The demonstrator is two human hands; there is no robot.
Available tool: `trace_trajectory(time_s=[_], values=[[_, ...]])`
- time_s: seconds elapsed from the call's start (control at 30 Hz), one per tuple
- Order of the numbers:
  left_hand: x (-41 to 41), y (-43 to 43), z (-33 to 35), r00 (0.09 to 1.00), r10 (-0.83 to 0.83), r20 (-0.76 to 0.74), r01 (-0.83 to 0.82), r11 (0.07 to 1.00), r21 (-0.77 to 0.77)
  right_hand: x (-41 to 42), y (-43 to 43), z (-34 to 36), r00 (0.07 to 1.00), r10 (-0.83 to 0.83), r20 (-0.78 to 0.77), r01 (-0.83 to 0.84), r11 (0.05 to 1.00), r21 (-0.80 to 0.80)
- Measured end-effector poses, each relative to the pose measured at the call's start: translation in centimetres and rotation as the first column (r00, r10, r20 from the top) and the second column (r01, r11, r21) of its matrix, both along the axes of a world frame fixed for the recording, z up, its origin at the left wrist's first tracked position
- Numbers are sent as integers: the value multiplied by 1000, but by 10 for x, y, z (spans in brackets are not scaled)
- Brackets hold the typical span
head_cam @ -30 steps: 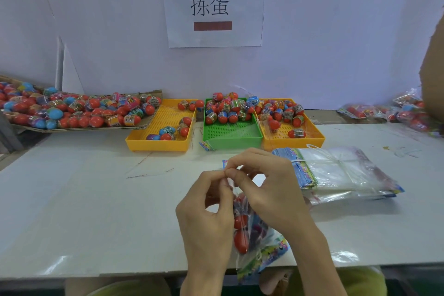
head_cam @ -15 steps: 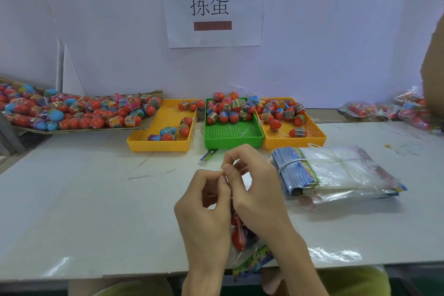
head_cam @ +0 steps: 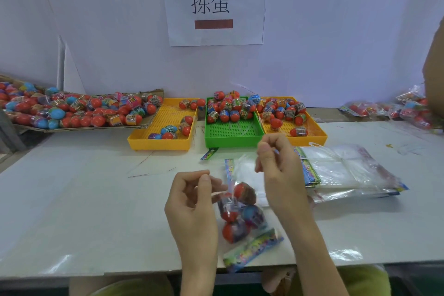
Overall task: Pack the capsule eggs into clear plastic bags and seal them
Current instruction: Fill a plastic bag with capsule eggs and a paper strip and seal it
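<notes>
Head view: the clear plastic bag (head_cam: 242, 214) of capsule eggs (head_cam: 242, 191) hangs between your hands above the white table (head_cam: 84, 199). Your left hand (head_cam: 192, 202) pinches the bag's left upper edge between thumb and curled fingers. Your right hand (head_cam: 278, 170) pinches a thin strip above the bag, fingers closed together. The film is glossy and crinkled; the eggs are smooth, rounded, red and blue.

The filled bags (head_cam: 394, 108) at far right (blurred) are cut off by the edge.
</notes>
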State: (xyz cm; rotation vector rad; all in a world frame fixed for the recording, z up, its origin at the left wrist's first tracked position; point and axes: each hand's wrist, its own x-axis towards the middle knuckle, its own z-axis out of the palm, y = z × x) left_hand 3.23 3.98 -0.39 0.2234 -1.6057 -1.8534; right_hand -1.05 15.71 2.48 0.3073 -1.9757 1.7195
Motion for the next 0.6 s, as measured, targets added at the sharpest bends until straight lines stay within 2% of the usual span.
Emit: trace_trajectory(time_s=[0.13,0.37,0.47,0.53,0.6], values=[[-3,-7,-2,998,29,55,-40,978,206,-3,34,8,995,-99,8,99,975,-199],[-3,-13,0,986,153,67,-167,878,448,-8,72,5,963,-268,-18,253,930,-265],[-4,-14,2,982,174,73,-188,858,478,-2,84,11,983,-169,73,175,981,-89],[-4,-12,2,983,166,76,-182,862,473,10,86,21,983,-44,176,37,998,40],[-4,-11,1,983,167,74,-182,862,472,31,88,39,973,138,187,-164,977,135]])
